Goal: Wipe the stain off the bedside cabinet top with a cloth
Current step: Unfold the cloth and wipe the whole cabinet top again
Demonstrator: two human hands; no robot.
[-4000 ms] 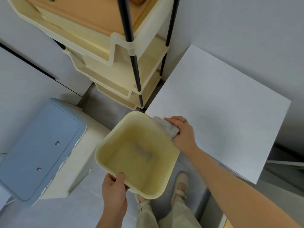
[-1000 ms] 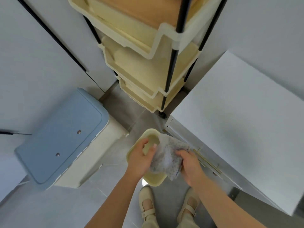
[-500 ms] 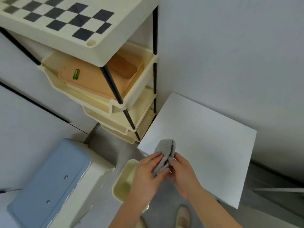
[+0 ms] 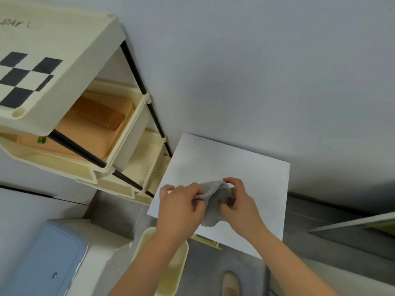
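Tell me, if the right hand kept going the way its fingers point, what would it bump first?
Probably the grey cloth: the right hand already has it in its grip, fingers curled towards the left hand. Depth is unclear.

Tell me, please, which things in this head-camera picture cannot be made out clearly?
- Stain on the cabinet top: none visible on the bare part; the cloth, left hand and right hand cover the rest.
- Basin: inside hidden by the left forearm.
- Lettering on the shelf unit: cut off by the left edge, blurred.
- Small green object: too small to identify.
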